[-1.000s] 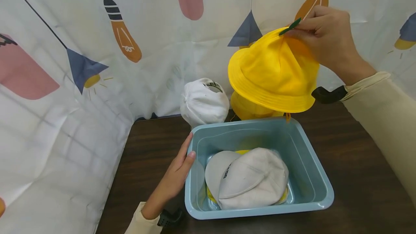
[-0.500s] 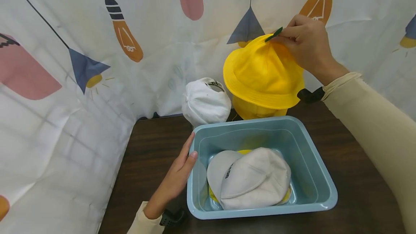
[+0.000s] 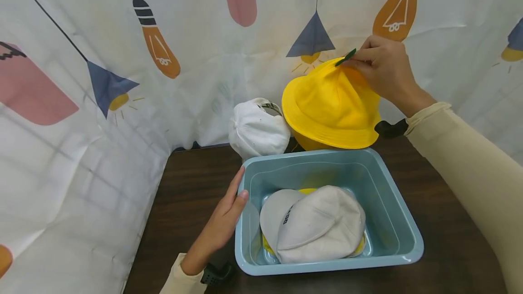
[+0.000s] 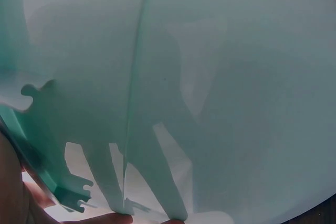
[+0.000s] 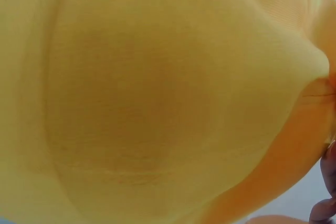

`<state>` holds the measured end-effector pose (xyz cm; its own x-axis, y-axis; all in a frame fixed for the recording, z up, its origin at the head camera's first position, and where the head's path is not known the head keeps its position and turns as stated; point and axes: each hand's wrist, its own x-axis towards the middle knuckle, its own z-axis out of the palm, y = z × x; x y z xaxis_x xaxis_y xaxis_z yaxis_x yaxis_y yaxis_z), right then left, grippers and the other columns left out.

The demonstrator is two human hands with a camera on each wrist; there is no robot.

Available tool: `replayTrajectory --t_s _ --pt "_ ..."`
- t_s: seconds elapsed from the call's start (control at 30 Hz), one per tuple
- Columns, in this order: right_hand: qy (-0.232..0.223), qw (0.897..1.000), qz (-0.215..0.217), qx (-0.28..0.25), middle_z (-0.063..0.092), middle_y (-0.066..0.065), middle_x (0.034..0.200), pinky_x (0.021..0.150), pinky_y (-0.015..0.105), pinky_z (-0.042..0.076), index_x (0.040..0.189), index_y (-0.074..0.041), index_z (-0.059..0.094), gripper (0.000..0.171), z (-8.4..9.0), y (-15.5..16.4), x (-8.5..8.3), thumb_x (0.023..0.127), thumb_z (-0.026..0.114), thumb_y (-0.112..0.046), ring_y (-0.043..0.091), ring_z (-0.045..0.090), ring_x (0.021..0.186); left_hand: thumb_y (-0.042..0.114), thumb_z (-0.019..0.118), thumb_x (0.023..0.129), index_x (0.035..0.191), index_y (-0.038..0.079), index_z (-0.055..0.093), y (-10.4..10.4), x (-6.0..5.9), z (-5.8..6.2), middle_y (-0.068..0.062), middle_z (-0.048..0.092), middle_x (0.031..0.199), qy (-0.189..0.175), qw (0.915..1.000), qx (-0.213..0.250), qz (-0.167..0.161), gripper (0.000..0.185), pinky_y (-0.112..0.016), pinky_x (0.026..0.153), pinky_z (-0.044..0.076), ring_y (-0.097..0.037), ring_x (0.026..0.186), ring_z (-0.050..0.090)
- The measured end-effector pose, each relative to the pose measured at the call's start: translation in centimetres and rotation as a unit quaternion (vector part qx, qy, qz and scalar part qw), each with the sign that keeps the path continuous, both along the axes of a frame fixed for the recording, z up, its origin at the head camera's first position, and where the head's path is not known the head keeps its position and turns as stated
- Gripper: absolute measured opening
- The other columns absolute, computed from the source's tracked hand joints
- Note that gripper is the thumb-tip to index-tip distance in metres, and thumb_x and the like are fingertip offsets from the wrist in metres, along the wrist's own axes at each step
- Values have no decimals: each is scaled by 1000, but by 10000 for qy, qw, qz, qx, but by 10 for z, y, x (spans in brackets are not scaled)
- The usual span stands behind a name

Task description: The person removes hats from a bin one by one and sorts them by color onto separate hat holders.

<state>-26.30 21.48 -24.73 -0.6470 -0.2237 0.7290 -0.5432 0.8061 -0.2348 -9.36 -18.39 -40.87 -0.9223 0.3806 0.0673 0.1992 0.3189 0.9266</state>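
Note:
My right hand (image 3: 384, 69) pinches a yellow bucket hat (image 3: 327, 108) at the top of its crown, beside a small green leaf-shaped tab (image 3: 346, 57). The hat hangs brim down behind the bin, overlapping another yellow hat (image 3: 312, 144) that shows only below its brim. In the right wrist view, yellow cloth (image 5: 157, 93) fills most of the picture. My left hand (image 3: 222, 219) rests against the left side of a light blue plastic bin (image 3: 388, 194), fingers straight and thumb at the rim. In the left wrist view, fingertips (image 4: 118, 217) touch the bin's wall (image 4: 252, 87).
Inside the bin lies a whitish cap (image 3: 323, 226) with dark lettering, over something yellow. Behind the bin's back left corner stands a white cap (image 3: 259, 128). A printed white cloth (image 3: 196, 58) rises behind the dark wooden table (image 3: 192, 185).
My right hand has carried the yellow bucket hat left, then lowered it over the other yellow hat behind the bin. The left hand has stayed at the bin's side.

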Motion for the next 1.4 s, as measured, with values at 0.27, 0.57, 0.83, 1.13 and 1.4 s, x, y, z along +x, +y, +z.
replayTrajectory --t_s 0.27,0.57,0.83,1.13,1.4 --pt "-158 9998 -62 73 59 13 79 63 8 34 103 -1 81 20 -8 9 0 90 77 -17 12 45 68 31 34 113 165 32 9 -1 0 0 -3 19 171 -17 10000 -37 -2 58 -61 103 49 -38 148 39" --pt "-26 10000 6 15 59 14 81 67 6 32 101 1 81 19 -15 17 -6 89 77 -13 16 48 71 28 32 113 166 29 9 0 0 -2 -8 20 171 90 9999 -48 0 57 -63 103 49 -42 147 39" --pt "319 9987 336 189 58 15 82 69 11 35 99 1 81 17 -20 17 -13 88 77 -12 21 52 70 29 32 113 165 30 9 1 1 -1 -9 19 171 49 10000 -61 13 57 -66 102 48 -45 147 38" --pt "274 9983 464 238 59 14 85 71 10 36 98 0 81 18 -13 10 -25 89 76 -14 23 55 73 30 32 113 165 31 9 1 0 0 -8 19 171 21 10000 -82 46 57 -65 101 49 -45 146 39" --pt "-185 9980 594 61 59 12 85 74 10 37 100 -1 81 16 -21 4 -27 88 76 -11 20 54 80 30 32 113 165 30 9 1 1 0 -7 18 171 49 10000 -40 10 57 -66 103 47 -44 147 38"
